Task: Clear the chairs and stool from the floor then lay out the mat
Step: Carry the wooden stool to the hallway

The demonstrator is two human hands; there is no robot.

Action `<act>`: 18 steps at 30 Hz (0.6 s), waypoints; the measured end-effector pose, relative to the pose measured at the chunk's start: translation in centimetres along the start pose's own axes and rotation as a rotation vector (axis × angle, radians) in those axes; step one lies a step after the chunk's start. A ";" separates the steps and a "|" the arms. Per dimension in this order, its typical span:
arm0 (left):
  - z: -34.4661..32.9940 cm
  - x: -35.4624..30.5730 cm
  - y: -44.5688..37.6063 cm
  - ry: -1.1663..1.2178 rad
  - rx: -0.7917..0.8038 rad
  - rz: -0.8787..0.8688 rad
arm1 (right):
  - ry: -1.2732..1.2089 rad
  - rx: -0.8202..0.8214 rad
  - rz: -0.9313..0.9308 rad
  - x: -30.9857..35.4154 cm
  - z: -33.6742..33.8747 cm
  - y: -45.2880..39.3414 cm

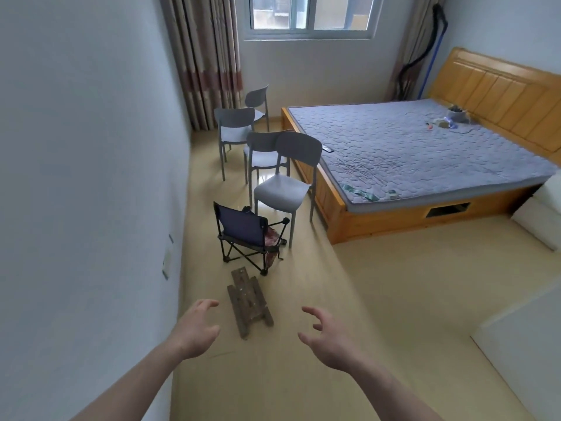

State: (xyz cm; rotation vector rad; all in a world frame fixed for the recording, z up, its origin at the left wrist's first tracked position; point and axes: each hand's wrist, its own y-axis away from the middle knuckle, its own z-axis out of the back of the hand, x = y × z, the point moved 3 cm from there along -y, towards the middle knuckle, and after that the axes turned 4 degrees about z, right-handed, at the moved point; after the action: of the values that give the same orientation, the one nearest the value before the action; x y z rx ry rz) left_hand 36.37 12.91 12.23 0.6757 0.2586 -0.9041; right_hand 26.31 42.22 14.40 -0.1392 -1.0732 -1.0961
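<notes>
Task at start, nothing cleared yet. Wooden stool [249,302] lies tipped on floor [379,299], folding chair [249,237] just behind stool, four grey chairs [283,177] beyond. Mat not visible. Left hand [197,328] and right hand [326,337] both empty, fingers spread, either side of stool.

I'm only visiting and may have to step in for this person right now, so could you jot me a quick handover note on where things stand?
Hands: left hand and right hand are both open, fingers spread, holding nothing, reaching toward the floor.
Things: small wooden stool lies tipped on the floor between the hands. Folding camp chair stands just beyond it. Four grey chairs stand between the wall and the bed.
Done: nothing cleared as far as the picture shows.
Left: move stool and all chairs off the floor, then lay out the mat; no mat is in view.
</notes>
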 end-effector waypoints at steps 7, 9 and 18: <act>1.7 -1.1 -5.0 0.056 -0.033 0.065 | 0.049 0.103 -0.011 1.4 1.9 -8.8; 2.6 -0.9 -7.4 0.057 -0.020 0.088 | 0.064 0.121 -0.015 2.1 2.1 -11.5; 6.9 0.3 -21.5 0.003 0.083 0.064 | 0.053 0.070 -0.148 4.2 1.0 -23.8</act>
State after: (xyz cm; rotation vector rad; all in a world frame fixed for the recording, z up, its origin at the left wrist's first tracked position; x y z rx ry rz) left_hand 19.01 -0.92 8.10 0.7580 0.2022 -0.8559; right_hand 7.48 28.21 8.82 0.0254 -1.0860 -1.1861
